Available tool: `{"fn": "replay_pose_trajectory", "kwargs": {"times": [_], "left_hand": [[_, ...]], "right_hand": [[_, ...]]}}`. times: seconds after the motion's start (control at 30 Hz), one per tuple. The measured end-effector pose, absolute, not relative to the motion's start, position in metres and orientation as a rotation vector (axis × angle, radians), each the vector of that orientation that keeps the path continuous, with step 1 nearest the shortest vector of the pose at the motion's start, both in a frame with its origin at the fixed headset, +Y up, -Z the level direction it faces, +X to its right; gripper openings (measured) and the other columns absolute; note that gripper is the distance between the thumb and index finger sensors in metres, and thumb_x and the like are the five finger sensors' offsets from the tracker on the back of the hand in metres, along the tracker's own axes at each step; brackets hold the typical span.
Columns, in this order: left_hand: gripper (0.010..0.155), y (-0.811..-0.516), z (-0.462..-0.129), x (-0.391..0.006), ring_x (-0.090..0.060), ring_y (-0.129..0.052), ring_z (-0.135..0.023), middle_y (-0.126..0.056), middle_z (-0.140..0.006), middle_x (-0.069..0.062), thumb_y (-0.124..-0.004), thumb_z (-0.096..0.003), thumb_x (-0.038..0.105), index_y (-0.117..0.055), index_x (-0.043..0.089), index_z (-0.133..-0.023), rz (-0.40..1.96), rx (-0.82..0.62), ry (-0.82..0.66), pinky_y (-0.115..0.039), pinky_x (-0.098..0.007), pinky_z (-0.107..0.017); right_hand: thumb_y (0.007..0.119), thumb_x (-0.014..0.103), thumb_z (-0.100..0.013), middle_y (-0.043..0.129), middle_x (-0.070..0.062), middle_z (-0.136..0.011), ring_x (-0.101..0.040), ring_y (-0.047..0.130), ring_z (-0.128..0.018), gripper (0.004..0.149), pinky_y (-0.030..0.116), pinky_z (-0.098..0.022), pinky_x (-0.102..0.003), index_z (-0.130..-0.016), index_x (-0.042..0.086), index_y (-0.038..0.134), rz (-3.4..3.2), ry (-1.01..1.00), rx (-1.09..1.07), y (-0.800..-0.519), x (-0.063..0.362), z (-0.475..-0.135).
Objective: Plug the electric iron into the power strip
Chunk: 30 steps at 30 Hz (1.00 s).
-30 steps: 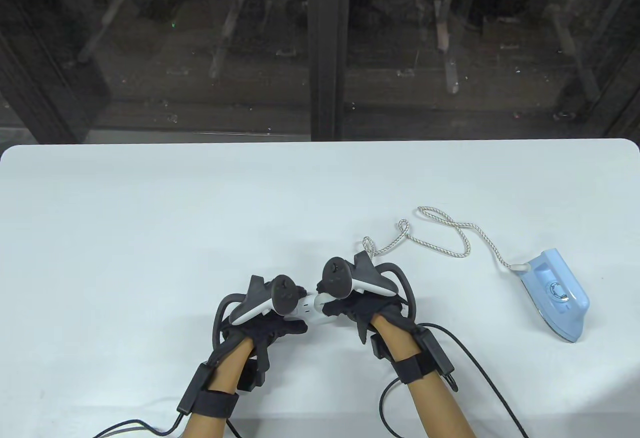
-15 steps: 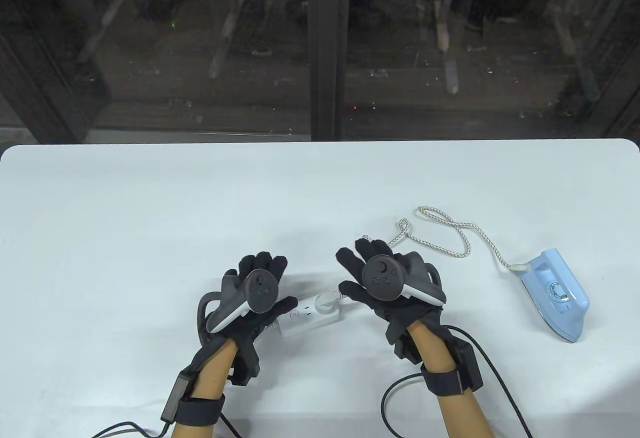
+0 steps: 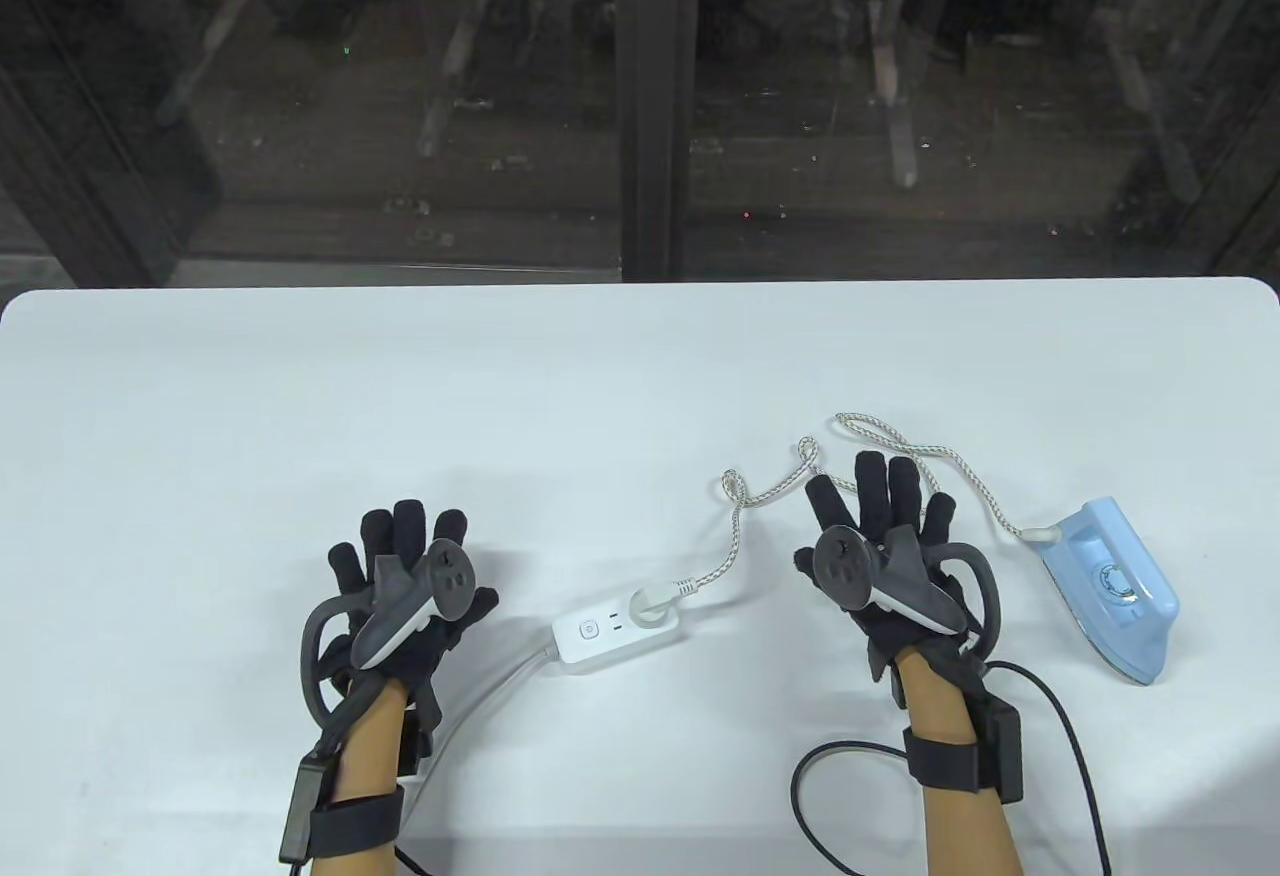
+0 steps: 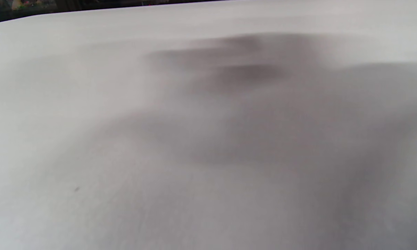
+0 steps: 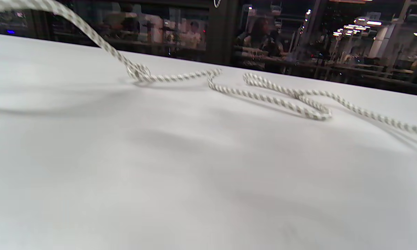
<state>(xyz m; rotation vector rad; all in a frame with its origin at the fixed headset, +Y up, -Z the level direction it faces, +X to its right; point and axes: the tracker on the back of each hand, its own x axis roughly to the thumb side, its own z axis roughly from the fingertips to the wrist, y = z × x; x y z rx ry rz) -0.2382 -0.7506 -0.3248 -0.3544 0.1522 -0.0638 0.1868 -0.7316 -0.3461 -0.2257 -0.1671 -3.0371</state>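
White table (rounded corners) fronts dark windows.

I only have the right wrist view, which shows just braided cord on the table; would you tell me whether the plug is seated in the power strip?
Observer: Yes, the white plug sits in the power strip.
Operator: Thank you. Is either hand holding anything?
Observer: No, the left hand and right hand are spread open on either side of the strip.
Operator: And where is the iron?
Observer: The blue iron lies right of the right hand.
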Motion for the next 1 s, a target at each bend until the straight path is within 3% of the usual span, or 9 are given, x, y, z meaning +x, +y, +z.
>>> {"fn": "replay_pose_trajectory", "kwargs": {"times": [1.0], "left_hand": [[0.079,-0.759,-0.326,-0.235,-0.032,0.008,-0.109,0.012,-0.115,0.001,-0.037,-0.0415,0.067,0.005,0.043,-0.104,-0.088,-0.408,0.154,-0.008,-0.06,-0.081]], "right_hand": [[0.048,0.055,-0.055,-0.013,-0.025,-0.114,-0.053,-0.007,-0.099,0.074,0.018,-0.067,-0.077,-0.11,0.03,0.004,-2.981,-0.287,-0.229,-0.745,0.179,-0.347]]}}
